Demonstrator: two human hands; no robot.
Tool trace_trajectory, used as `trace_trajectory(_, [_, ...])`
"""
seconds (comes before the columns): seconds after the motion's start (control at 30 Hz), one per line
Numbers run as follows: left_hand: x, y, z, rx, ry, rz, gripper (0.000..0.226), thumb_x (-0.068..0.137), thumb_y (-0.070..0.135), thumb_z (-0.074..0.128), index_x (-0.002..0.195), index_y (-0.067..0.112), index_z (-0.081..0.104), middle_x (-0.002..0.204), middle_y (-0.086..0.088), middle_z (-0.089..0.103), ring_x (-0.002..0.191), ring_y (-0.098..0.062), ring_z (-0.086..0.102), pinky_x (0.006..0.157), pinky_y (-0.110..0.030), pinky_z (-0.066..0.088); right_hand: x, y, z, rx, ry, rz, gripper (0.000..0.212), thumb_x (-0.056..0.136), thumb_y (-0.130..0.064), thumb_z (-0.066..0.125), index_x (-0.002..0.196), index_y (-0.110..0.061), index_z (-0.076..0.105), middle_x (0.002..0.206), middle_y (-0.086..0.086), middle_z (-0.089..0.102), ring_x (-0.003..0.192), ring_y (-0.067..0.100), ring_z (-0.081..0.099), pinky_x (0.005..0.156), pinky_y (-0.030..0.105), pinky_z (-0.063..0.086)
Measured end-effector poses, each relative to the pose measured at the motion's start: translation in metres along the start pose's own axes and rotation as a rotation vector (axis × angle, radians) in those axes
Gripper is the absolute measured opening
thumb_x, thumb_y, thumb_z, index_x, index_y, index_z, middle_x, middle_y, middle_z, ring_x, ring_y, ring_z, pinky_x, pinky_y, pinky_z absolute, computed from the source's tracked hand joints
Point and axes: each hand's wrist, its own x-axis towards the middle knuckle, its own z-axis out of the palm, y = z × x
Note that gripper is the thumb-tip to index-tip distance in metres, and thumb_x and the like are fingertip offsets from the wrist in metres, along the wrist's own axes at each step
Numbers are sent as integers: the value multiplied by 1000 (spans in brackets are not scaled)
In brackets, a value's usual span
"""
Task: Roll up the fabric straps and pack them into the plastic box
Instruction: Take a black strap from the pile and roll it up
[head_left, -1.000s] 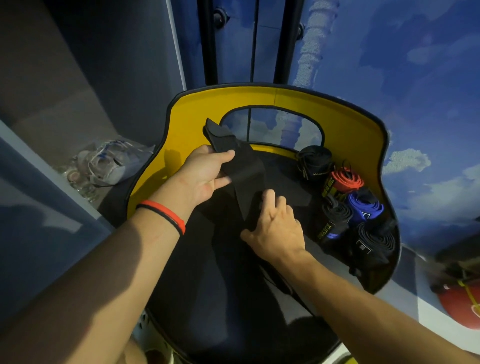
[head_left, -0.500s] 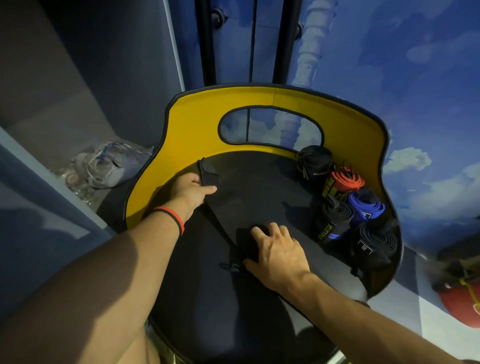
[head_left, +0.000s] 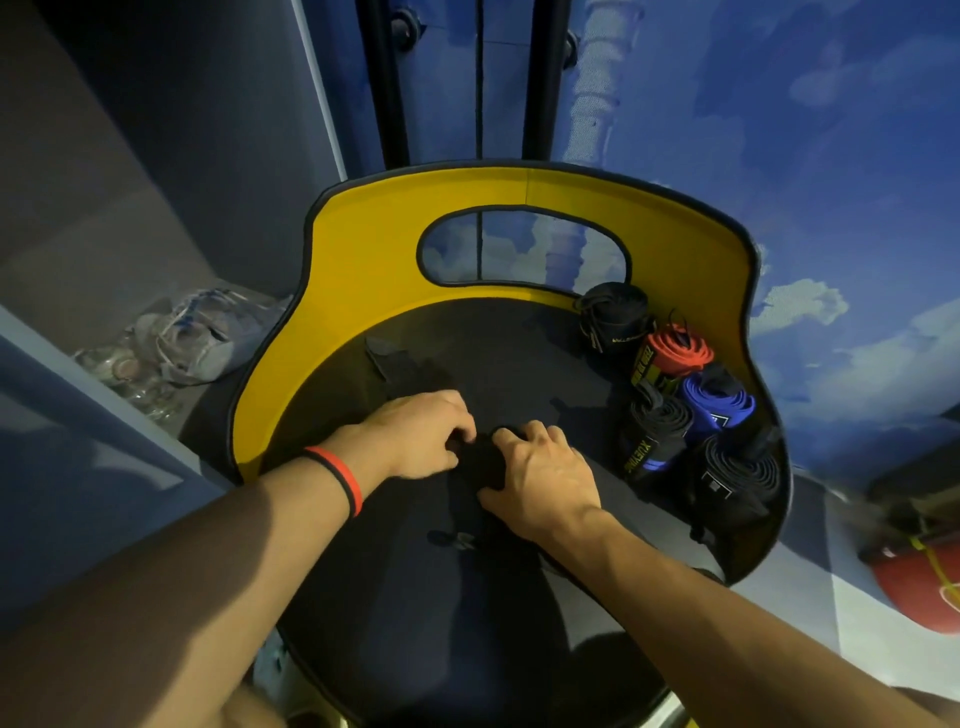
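A black fabric strap (head_left: 400, 366) is laid flat on the dark seat (head_left: 415, 597), its long axis running away to the upper left. Its near end is pinched by the left hand (head_left: 415, 436) and the right hand (head_left: 540, 467), both closed on the started roll (head_left: 480, 460). Equal nearness is judged.

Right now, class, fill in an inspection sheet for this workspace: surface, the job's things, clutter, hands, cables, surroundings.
Surface: dark round seat with a yellow back.
Job's things: black strap lying flat, its near end being rolled; five rolled straps at the right: black, red, blue, black with yellow lettering, black. Plastic box: not seen.
Clutter: small metal clip on the seat.
Hands: left hand and right hand both grip the roll, fingers curled.
Cables: nothing seen.
Surroundings: bagged items on the left; blue cloud-print wall; red object at far right.
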Motion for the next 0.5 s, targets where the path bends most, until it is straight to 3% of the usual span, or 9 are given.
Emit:
trace_trajectory(0.23, [-5, -10, 10, 47, -17, -3, 58, 92, 15, 66, 143, 32, 43, 153, 14, 28, 131, -18, 49, 99, -36, 47, -16, 3, -6, -88, -77, 59, 77, 85, -50, 71, 147, -30, 28, 137, 9, 40, 126, 31, 46, 97, 42, 48])
trace_trajectory(0.37, [2, -12, 4, 21, 24, -38, 42, 100, 23, 53, 140, 29, 45, 155, 12, 30, 129, -19, 51, 97, -34, 40, -36, 7, -6, -108, -89, 80, 80, 84, -55, 70, 146, -31, 24, 131, 9, 42, 122, 30, 50, 90, 41, 53])
trace_trajectory(0.5, [15, -16, 6, 50, 68, -110, 31, 106, 33, 41, 136, 30, 47, 156, 11, 34, 149, -15, 28, 123, -45, 19, -57, 10, -3, -137, -124, 72, 79, 85, -58, 67, 146, -32, 24, 132, 9, 41, 121, 30, 50, 92, 41, 51])
